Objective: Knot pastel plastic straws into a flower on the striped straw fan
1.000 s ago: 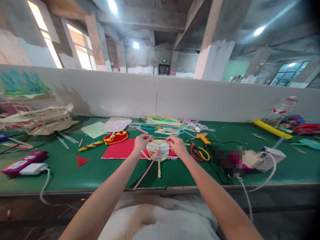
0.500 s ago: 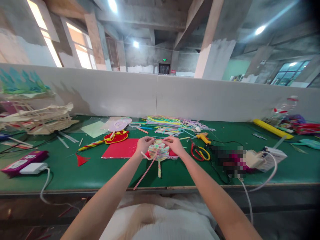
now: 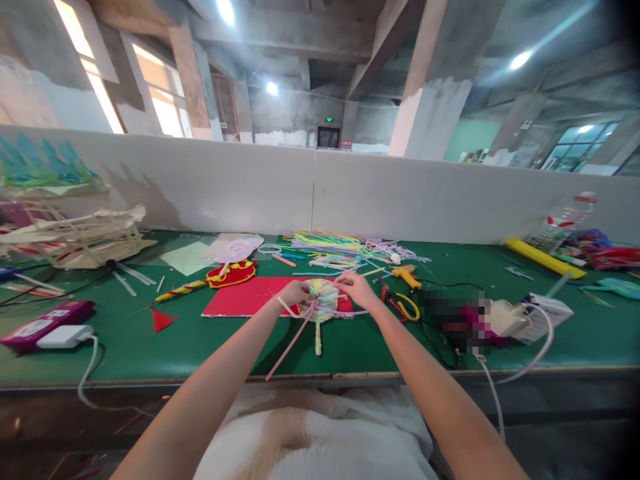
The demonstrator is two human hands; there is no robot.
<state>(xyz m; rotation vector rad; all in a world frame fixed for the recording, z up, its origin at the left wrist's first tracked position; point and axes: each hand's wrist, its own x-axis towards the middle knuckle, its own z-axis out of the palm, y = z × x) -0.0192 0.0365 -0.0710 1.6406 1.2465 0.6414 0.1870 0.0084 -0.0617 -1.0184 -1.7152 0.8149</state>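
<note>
On the left of the green bench (image 3: 200, 353), a pale stick-built frame (image 3: 95, 240) stands on the far side; a purple box (image 3: 55, 323) lies nearer, a white charger (image 3: 65, 337) against it; a red-and-yellow fan-shaped piece (image 3: 233, 273) lies farther right, partly beside a red sheet (image 3: 240, 297); at the middle, the left hand (image 3: 296, 293) has its fingertips bunched at the upper left of a striped fan (image 3: 327, 305), near its green centre; whether that grip is closed on anything, I cannot tell; the fan lies partly over the red sheet, its handle pointing near, a long pink strip (image 3: 293, 347) slanting to the near left; coloured strips (image 3: 330, 247) lie heaped beyond; the right hand (image 3: 356, 290) has its fingertips at the fan's far right edge, its grip too small to read; farther right lie an orange-yellow tool (image 3: 407, 275) and a yellow bar (image 3: 545, 258).
</note>
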